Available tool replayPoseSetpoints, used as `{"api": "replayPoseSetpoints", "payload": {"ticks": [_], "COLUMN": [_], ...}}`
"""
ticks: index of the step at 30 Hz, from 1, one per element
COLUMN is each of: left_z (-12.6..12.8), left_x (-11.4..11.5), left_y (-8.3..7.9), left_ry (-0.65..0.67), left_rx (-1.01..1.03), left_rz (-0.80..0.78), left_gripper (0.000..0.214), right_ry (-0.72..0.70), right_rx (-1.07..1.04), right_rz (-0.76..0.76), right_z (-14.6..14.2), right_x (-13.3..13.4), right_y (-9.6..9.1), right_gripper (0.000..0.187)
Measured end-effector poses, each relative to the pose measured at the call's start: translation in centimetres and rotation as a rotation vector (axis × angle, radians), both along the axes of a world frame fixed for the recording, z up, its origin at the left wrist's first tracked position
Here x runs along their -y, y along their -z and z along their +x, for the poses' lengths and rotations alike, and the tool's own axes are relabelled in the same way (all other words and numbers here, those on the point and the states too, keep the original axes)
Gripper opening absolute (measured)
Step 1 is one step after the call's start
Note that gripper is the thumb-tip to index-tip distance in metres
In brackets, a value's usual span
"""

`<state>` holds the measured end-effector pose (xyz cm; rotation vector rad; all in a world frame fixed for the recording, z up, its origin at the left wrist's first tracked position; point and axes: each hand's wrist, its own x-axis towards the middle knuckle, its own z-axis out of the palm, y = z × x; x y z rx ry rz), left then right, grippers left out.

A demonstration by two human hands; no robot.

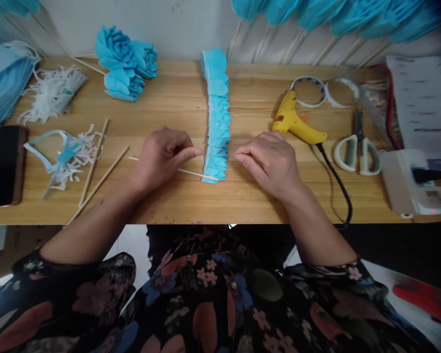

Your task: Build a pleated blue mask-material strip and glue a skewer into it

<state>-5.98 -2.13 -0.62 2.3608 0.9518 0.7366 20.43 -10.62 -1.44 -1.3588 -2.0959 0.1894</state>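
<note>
A pleated strip of light-blue fabric-like material lies lengthwise away from me on the wooden table. Across its near end rests the tip of a thin wooden stick, which passes beneath my left hand. My left hand is just left of the strip, fingers curled and thumb pressed to the index finger. On the strip's right side, my right hand makes a similar pinch. Neither hand visibly touches the strip. Anything between the fingertips is too small or hidden to make out. Behind my right hand lies a yellow glue gun.
Blue fabric flowers lie at the back left, near a bundle of white strings. Loose sticks, white scraps and a phone are on the left. Scissors, tape rolls and a white box sit right.
</note>
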Motion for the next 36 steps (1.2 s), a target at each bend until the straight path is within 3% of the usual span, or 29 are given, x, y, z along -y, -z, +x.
{"api": "replayPoseSetpoints", "payload": {"ticks": [16,19,24,26,29,32,36], "left_z": [0.4,0.2,-0.2,-0.2,-0.2,0.0,0.3], "left_x": [0.1,-0.4,-0.5,-0.1,0.7,1.0,0.8], "left_y": [-0.5,-0.1,0.3,0.0,-0.5,-0.6,-0.1], "left_ry": [-0.110,-0.078,0.090,0.130,0.212,0.356,0.430], "left_rx": [0.167,0.233,0.467,0.453,0.328,0.206,0.075], "left_rz": [-0.073,-0.189,-0.593,-0.620,-0.416,-0.041,0.406], "left_gripper": [0.062,0.061,0.057,0.060,0.063,0.050,0.038], "right_ry": [-0.003,-0.028,-0.039,-0.036,-0.012,-0.006,0.021], "right_rx": [0.006,-0.019,-0.133,-0.215,-0.483,-0.813,-1.027], "right_rz": [0.049,0.061,0.055,-0.005,-0.269,-0.576,-0.753], "right_z": [0.1,0.1,-0.4,-1.1,-2.5,-3.6,-3.7], "right_x": [-0.2,-0.3,-0.8,-0.9,-0.6,-0.2,0.2], "right_y": [0.5,0.6,0.0,-0.8,-1.9,-2.5,-2.5], "right_gripper": [0.032,0.025,0.023,0.023,0.029,0.038,0.036]}}
